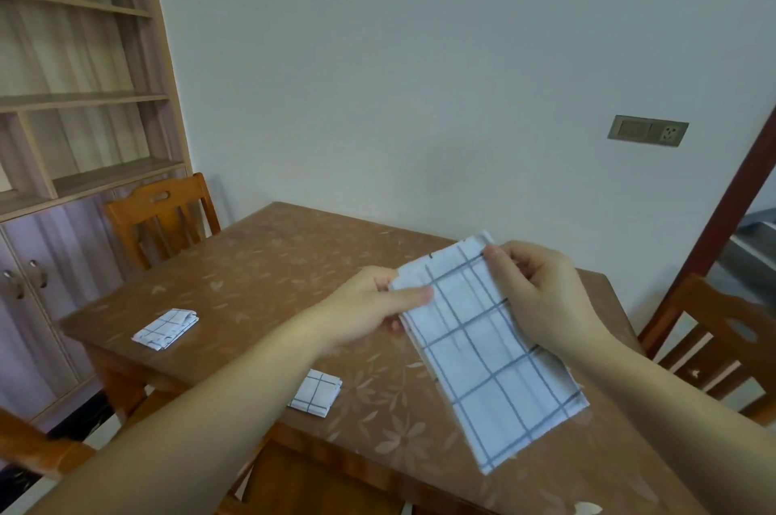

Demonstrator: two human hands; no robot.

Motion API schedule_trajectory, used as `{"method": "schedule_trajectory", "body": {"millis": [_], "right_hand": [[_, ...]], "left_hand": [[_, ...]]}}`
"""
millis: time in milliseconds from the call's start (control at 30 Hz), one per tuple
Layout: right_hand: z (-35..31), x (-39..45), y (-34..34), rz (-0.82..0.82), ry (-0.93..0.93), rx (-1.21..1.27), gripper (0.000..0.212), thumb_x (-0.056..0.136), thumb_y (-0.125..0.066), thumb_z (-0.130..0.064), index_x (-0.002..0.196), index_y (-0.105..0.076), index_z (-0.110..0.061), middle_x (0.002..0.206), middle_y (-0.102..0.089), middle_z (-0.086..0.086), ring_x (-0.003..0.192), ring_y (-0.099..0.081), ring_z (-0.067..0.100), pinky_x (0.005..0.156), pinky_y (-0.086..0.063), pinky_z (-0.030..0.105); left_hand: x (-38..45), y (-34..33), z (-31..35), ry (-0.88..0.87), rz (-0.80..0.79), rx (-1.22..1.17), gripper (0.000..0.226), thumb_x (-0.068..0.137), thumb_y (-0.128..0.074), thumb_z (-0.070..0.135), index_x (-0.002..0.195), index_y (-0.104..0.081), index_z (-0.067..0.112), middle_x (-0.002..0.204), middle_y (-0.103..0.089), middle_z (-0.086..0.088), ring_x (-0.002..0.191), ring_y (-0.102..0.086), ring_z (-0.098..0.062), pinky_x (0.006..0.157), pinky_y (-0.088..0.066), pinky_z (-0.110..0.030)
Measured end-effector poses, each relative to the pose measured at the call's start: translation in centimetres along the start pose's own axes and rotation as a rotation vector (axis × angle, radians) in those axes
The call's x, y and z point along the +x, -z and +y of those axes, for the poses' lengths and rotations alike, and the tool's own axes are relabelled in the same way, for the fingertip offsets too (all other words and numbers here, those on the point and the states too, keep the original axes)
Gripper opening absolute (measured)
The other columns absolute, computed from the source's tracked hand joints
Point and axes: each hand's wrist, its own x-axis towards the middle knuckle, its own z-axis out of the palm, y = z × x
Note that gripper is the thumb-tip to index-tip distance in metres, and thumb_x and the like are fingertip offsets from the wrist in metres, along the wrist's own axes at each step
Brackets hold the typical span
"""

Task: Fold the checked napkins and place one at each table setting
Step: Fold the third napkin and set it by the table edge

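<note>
Mid-fold here: left hand and right hand pinch the top corners of the napkin, a long strip hanging above the table, so next it probably needs halving again.

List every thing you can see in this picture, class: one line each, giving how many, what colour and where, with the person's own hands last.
Held napkin: one, white with blue checks, folded long, hanging above the table.
Folded napkins: two, white with blue checks, one near the table's left edge, one by its near edge.
Table: one, brown with a leaf pattern, centre.
Chairs: two plainly seen, orange-brown wood, far left and right.
Shelf cabinet: one, pale wood, left wall.
Switch and socket plate: one, grey-brown, right wall.
Left hand: pinches the napkin's top left corner.
Right hand: pinches its top right corner.
</note>
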Motion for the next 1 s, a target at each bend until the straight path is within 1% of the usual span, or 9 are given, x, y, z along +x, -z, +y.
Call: {"method": "schedule_trajectory", "body": {"millis": [100,233,300,400,533,700,767,867,1000], "right_hand": [[0.1,0.3,-0.4,0.126,-0.024,0.025,0.046,0.100,-0.051,-0.031,0.055,-0.047,-0.023,0.048,-0.049,-0.012,0.049,-0.045,0.004,0.048,-0.035,0.016],[-0.1,0.4,-0.4,0.237,-0.055,0.042,0.042,0.101,-0.049,-0.032,0.060,-0.053,-0.020,0.054,-0.055,-0.008,0.051,-0.049,0.004,0.047,-0.038,0.016],[0.1,0.4,-0.2,0.250,-0.081,0.045,0.044,0.101,-0.048,-0.036,0.065,-0.054,-0.011,0.059,-0.056,0.001,0.054,-0.051,0.011,0.052,-0.041,0.027],[0.2,-0.6,0.1,0.109,-0.162,0.063,0.045,0.100,-0.047,-0.042,0.070,-0.058,-0.009,0.060,-0.063,-0.001,0.054,-0.059,0.012,0.052,-0.045,0.029],[0.0,-2.2,-0.2,-0.096,-0.161,0.050,0.047,0.100,-0.052,-0.024,0.053,-0.053,-0.024,0.041,-0.059,-0.014,0.038,-0.056,-0.002,0.039,-0.036,0.012],[0.3,-2.0,-0.1,-0.085,-0.193,0.127,0.043,0.099,-0.053,-0.031,0.058,-0.058,-0.019,0.048,-0.062,-0.011,0.043,-0.058,0.002,0.043,-0.040,0.017],[0.0,-2.1,0.2,-0.188,-0.241,0.182,0.032,0.097,-0.057,-0.030,0.068,-0.066,-0.022,0.056,-0.069,-0.012,0.051,-0.064,0.004,0.047,-0.044,0.014],[0.1,-2.5,0.3,-0.278,-0.260,0.209,0.029,0.097,-0.059,-0.022,0.070,-0.071,-0.020,0.049,-0.066,-0.007,0.044,-0.060,0.015,0.044,-0.046,0.020],[0.9,-2.2,0.5,-0.185,-0.290,0.260,0.026,0.097,-0.060,-0.021,0.077,-0.074,-0.013,0.053,-0.068,0.002,0.042,-0.055,0.025,0.042,-0.048,0.027]], "left_hand": [[0.5,-1.5,-0.8,0.017,0.073,-0.328,0.037,0.078,-0.062,0.038,0.107,-0.069,0.016,0.109,-0.075,-0.002,0.106,-0.068,-0.023,0.091,-0.055,-0.037],[0.8,-3.9,-1.2,-0.033,0.113,-0.116,0.024,0.094,-0.061,0.025,0.116,-0.070,0.016,0.114,-0.074,0.001,0.102,-0.071,-0.013,0.083,-0.058,-0.025],[1.4,-4.2,-2.0,-0.051,0.174,-0.061,0.027,0.097,-0.058,0.030,0.116,-0.071,0.016,0.112,-0.074,-0.005,0.099,-0.072,-0.019,0.083,-0.059,-0.030],[1.7,-4.0,-1.9,-0.063,0.300,-0.012,0.048,0.084,-0.062,0.065,0.093,-0.066,0.018,0.094,-0.066,-0.011,0.083,-0.064,-0.026,0.077,-0.051,-0.041],[2.2,-3.1,-1.8,-0.103,0.394,-0.033,0.038,0.095,-0.057,0.044,0.103,-0.072,0.010,0.094,-0.064,-0.016,0.084,-0.057,-0.020,0.077,-0.045,-0.035],[2.2,-3.2,-1.7,-0.105,0.449,-0.056,0.080,0.079,-0.056,0.071,0.101,-0.061,-0.006,0.086,-0.057,-0.010,0.075,-0.055,-0.024,0.072,-0.046,-0.040],[2.4,-3.2,-1.6,-0.109,0.485,-0.077,0.068,0.086,-0.057,0.062,0.097,-0.062,-0.005,0.086,-0.065,-0.020,0.077,-0.064,-0.035,0.077,-0.054,-0.049],[2.4,-3.1,-1.7,-0.117,0.503,-0.106,0.055,0.085,-0.055,0.064,0.078,-0.055,0.010,0.071,-0.056,-0.012,0.065,-0.054,-0.026,0.076,-0.049,-0.046],[2.0,-2.9,-2.1,0.029,0.252,-0.110,0.029,0.094,-0.059,0.041,0.112,-0.070,0.021,0.110,-0.075,0.002,0.102,-0.071,-0.018,0.097,-0.053,-0.040]]}}
